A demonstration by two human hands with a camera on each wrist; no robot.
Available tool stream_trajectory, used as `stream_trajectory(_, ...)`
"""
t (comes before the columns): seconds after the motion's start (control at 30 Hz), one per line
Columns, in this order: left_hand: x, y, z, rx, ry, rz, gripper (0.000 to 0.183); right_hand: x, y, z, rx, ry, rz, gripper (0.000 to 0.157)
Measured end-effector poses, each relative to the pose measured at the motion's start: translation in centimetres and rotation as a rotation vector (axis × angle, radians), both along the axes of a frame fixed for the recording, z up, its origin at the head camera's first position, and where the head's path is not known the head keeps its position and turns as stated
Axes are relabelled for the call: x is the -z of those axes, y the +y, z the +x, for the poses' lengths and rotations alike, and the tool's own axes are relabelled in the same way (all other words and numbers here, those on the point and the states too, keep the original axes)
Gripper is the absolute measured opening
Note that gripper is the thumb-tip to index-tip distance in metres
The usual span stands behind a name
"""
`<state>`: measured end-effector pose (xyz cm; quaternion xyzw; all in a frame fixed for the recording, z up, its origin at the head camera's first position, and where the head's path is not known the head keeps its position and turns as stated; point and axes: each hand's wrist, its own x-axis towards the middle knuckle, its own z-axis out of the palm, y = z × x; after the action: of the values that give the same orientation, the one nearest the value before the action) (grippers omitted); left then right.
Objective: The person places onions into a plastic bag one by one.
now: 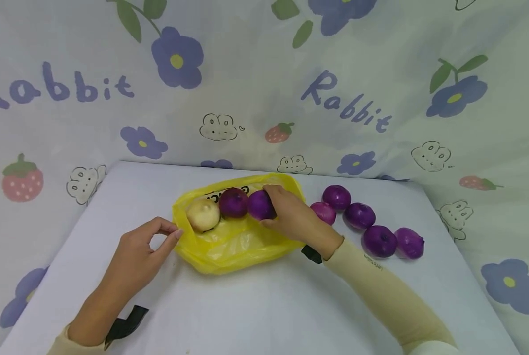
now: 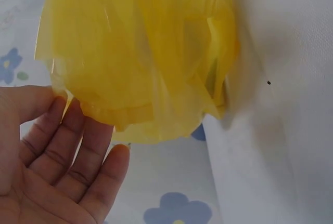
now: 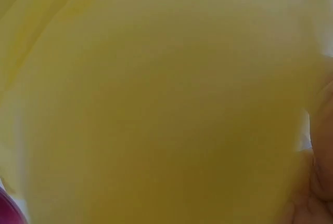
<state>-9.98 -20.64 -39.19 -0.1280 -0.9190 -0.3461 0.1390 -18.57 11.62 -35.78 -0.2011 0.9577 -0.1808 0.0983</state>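
A yellow plastic bag [image 1: 229,264] lies on the table with its mouth spread wide. At its left edge my left hand [image 1: 142,256] pinches the rim between thumb and fingertips; the left wrist view shows the same pinch on the thin film. Inside the bag are a pale onion [image 1: 203,215] and a dark red onion [image 1: 233,202]. My right hand [image 1: 293,214] reaches over the right rim and grips a purple onion [image 1: 261,205] beside the dark red one. Yellow film fills most of the right wrist view, hiding the held onion there.
Several purple onions [image 1: 380,241] sit in a loose group on the white table [image 1: 255,315], right of the bag. The nearest one, a pinkish onion [image 1: 323,213], is partly behind my right wrist. Patterned cloth [image 1: 255,88] hangs behind the table.
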Motion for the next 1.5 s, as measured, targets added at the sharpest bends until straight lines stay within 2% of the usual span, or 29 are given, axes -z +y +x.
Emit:
stream_trajectory(0.17,0.2,0.0,0.1,0.008,0.001,0.003,0.009,1.1,-0.2,-0.4,0.058,-0.010,0.017,0.086)
stream_trajectory(0.47,0.5,0.0,0.2,0.007,0.005,-0.006,0.009,2.1,-1.2,-1.4,0.065,-0.011,0.045,0.083)
stream_trajectory(0.7,0.4,-0.1,0.1,0.009,0.009,-0.006,0.008,2.8,-1.6,-2.0,0.135,-0.031,0.049,0.084)
stream_trajectory(0.9,0.3,0.0,0.1,0.006,-0.003,-0.010,0.009,3.4,-1.8,-2.5,0.156,-0.047,0.024,0.085)
stream_trajectory(1.27,0.5,0.0,0.1,0.007,0.000,-0.019,0.009,4.2,-2.0,-3.8,0.209,0.006,-0.032,0.081)
stream_trajectory(1.5,0.6,0.1,0.1,0.005,-0.016,-0.020,0.008,4.2,-2.4,-4.1,0.237,0.014,0.015,0.080)
